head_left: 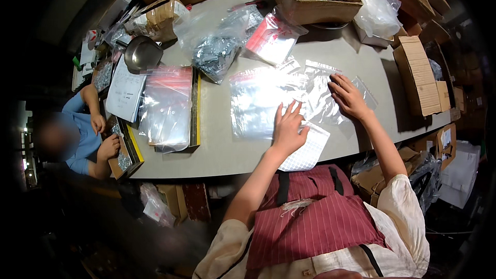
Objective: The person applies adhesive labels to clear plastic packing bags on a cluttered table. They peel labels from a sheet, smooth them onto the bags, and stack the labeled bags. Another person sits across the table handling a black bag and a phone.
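Sitting closest to you, the white dotted sheet [308, 152] lies at a slant by your left hand [289, 130], the nearer one, fingers loosely spread over the clear bags [253, 108]. Farther out, your right hand's [352, 99] fingers are stretched out on the loose clear bag [318, 90], not pinching anything visible.

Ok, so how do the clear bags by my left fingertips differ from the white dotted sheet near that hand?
The clear bags are glossy and see-through, while the white dotted sheet looks opaque, patterned with small round marks. The clear bags overlap in a wide spread; the dotted sheet covers a smaller area. The clear bags reach farther in on the table, while the sheet sits at its near edge. Both are close to your left hand.
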